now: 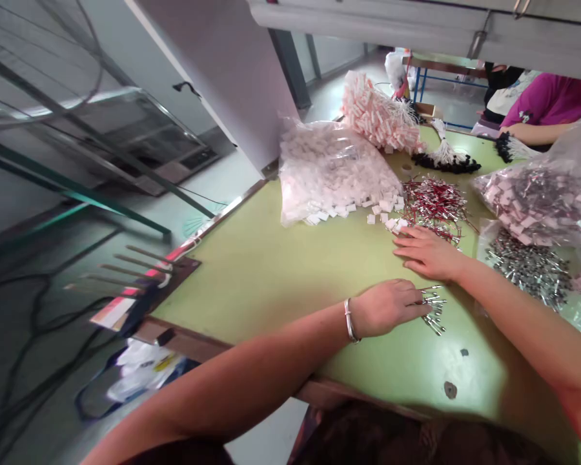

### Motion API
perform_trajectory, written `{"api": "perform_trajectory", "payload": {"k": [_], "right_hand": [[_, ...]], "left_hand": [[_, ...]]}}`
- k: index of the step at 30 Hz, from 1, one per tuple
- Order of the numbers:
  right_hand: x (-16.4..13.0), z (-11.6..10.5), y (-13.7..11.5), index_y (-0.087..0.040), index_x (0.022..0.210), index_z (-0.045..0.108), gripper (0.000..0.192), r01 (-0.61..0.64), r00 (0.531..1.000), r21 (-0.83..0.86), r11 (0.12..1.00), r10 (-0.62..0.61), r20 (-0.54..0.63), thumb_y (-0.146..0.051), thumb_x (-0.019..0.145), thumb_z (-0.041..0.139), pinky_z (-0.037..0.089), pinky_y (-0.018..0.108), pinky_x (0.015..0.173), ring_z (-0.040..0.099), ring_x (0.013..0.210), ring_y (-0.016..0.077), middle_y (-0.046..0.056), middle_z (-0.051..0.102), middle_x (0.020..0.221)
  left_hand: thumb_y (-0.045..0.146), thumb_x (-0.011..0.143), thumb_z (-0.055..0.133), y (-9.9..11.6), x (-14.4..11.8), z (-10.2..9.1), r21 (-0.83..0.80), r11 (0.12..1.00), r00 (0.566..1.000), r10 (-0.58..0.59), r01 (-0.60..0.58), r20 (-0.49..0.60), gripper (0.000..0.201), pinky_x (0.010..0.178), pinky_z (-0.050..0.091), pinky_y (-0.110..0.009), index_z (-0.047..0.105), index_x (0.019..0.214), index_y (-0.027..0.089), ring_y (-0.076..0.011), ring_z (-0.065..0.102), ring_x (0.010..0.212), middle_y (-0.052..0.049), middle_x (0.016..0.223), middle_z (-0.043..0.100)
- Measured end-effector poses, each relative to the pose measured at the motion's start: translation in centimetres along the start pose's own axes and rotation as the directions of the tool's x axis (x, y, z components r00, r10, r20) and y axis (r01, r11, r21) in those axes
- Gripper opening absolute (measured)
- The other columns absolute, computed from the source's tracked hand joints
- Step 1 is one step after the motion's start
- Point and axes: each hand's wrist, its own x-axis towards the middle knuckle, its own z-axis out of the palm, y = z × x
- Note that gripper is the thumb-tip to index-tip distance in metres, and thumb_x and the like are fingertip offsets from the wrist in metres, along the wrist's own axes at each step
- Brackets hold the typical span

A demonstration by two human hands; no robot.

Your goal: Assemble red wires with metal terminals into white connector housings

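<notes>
I see bright, even daylight; soft shadows under both arms on the table; left edge blurred and stretched.

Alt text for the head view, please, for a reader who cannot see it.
A person's left hand rests on a small pile of metal pins on a green table, while the right hand lies flat beside red wires. A bag of white plastic pieces spills open behind.
</notes>
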Motion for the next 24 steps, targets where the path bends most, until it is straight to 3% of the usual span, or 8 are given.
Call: {"api": "perform_trajectory", "payload": {"k": [7,10,12,14,16,17,21,24], "right_hand": [[-2.5,-1.2,4.1,-0.022,0.090,0.074,0.024,-0.005,0.993,0.087,0.996,0.015,-0.121,-0.024,0.089,0.050,0.043,0.047,0.103,0.041,0.134,0.0245,0.006,0.060,0.131],[-2.9,-1.4,4.7,-0.022,0.080,0.075,0.025,-0.069,0.989,0.037,0.997,0.073,-0.130,-0.025,0.088,0.051,0.047,0.049,0.099,0.047,0.128,0.0273,0.008,0.064,0.124],[-3.4,-1.5,4.6,-0.022,0.081,0.075,0.023,-0.066,0.986,0.018,0.998,0.068,-0.154,-0.028,0.087,0.054,0.047,0.050,0.098,0.048,0.127,0.0290,0.010,0.064,0.123],[-3.8,-1.6,4.0,-0.021,0.088,0.075,0.021,-0.064,0.974,0.021,0.998,0.067,-0.217,-0.029,0.086,0.055,0.045,0.051,0.099,0.049,0.126,0.0285,0.011,0.064,0.124],[-3.4,-1.8,3.1,-0.021,0.098,0.073,0.023,-0.084,0.952,0.039,0.996,0.091,-0.292,-0.027,0.087,0.053,0.045,0.049,0.099,0.054,0.120,0.0259,0.010,0.065,0.122],[-2.7,-1.9,2.7,-0.021,0.102,0.072,0.025,-0.095,0.944,0.050,0.994,0.106,-0.311,-0.025,0.088,0.052,0.045,0.048,0.099,0.056,0.116,0.0247,0.010,0.066,0.120],[3.6,-2.5,3.4,-0.021,0.109,0.070,0.030,-0.223,0.935,0.095,0.970,0.241,-0.259,-0.029,0.085,0.054,0.042,0.046,0.101,0.056,0.116,0.0266,0.011,0.065,0.122],[10.6,-2.9,6.2,-0.017,0.121,0.064,0.039,-0.547,0.811,0.189,0.815,0.572,-0.120,-0.027,0.084,0.055,0.038,0.035,0.104,0.054,0.121,0.0238,0.012,0.057,0.133]], "left_hand": [[0.018,0.094,0.040,-1.2,2.0,0.6,0.034,0.995,0.995,-0.092,0.090,0.044,0.031,0.083,0.045,-0.031,0.061,0.118,0.019,-0.0194,0.057,0.091,-0.008,0.103,0.066],[0.035,0.094,0.046,-2.0,1.9,0.1,0.018,0.995,0.994,-0.094,0.095,-0.058,0.033,0.092,0.044,-0.033,0.061,0.119,0.019,-0.0203,0.056,0.102,-0.010,0.116,0.062],[0.040,0.094,0.044,-3.6,0.8,-1.0,0.031,0.974,0.965,-0.218,0.225,-0.148,0.037,0.096,0.044,-0.034,0.061,0.118,0.017,-0.0209,0.055,0.108,-0.011,0.118,0.061],[0.031,0.097,0.038,-6.3,-0.9,-2.8,0.091,0.859,0.852,-0.477,0.504,-0.218,0.033,0.094,0.046,-0.035,0.066,0.105,0.016,-0.0211,0.056,0.106,-0.011,0.109,0.065],[0.023,0.095,0.037,-9.6,-3.1,-4.8,0.187,0.600,0.628,-0.726,0.778,-0.280,0.032,0.090,0.047,-0.037,0.068,0.095,0.013,-0.0228,0.058,0.098,-0.013,0.101,0.066],[0.020,0.094,0.038,-11.2,-4.2,-5.8,0.198,0.540,0.575,-0.755,0.818,-0.315,0.031,0.091,0.046,-0.040,0.067,0.095,0.010,-0.0251,0.058,0.098,-0.016,0.099,0.066],[0.027,0.090,0.049,-15.5,-7.2,-8.6,0.174,0.414,0.446,-0.778,0.894,-0.442,0.030,0.099,0.042,-0.041,0.063,0.110,0.009,-0.0283,0.051,0.113,-0.017,0.113,0.062],[0.031,0.090,0.047,-17.1,-7.4,-10.5,0.105,0.396,0.398,-0.794,0.912,-0.459,0.030,0.092,0.045,-0.036,0.068,0.100,0.013,-0.0268,0.057,0.105,-0.015,0.103,0.067]]}}
